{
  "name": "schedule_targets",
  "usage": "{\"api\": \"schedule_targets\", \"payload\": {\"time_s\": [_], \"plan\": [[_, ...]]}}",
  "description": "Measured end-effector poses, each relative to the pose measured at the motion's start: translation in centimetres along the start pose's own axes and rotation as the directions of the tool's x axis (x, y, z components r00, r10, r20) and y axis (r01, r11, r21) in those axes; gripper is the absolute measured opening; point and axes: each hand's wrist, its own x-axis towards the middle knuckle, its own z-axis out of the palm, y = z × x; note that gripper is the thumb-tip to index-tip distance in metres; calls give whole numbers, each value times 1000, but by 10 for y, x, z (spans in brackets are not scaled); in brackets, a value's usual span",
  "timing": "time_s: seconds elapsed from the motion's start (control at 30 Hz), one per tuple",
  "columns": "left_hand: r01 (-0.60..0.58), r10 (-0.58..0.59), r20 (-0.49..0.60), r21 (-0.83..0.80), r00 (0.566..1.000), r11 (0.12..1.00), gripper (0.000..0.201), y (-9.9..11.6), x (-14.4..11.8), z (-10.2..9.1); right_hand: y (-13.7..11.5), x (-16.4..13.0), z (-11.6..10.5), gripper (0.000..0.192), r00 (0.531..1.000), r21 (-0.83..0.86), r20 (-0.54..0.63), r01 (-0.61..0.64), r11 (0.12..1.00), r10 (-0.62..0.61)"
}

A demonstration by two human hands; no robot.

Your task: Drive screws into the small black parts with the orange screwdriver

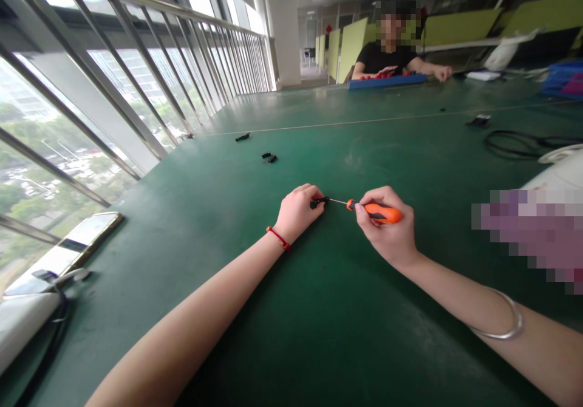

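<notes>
Between the thumb and fingers of my left hand (299,211) is a small black part (320,201), pinched just above the green table (291,310); my fingers cover some of it. My right hand (389,231) grips a screwdriver (382,213) by its orange and black handle. The thin metal shaft points left and its tip meets the black part, though I cannot make out exactly where it touches. Beyond my left hand lie two small black pieces (269,157) close together, and farther off a longer black piece (243,136).
At left are a phone (86,243) and a dark cable (59,322) beside the railing (150,30). A black cable (519,144) and a small dark item (479,121) lie at right. Across the table sits a person (387,54) behind a blue tray (387,82); a blue basket (562,79) stands far right.
</notes>
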Motion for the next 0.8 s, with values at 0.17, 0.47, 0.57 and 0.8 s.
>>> {"api": "schedule_targets", "payload": {"time_s": [0.17,0.47,0.57,0.8], "plan": [[-6,6,7,23,1000,1000,8,0,0,-1,-1,0,-1,12,999,21,26,-43,999,42],[-30,26,36,118,999,993,12,3,-1,-3,2,-1,3,31,998,138,-55,-32,990,40],[-29,23,51,126,998,992,13,3,-1,-3,1,3,1,25,999,108,-32,-21,994,24],[6,-8,36,52,999,999,13,3,1,-4,-6,41,-3,35,997,-25,-56,-54,998,53]]}}
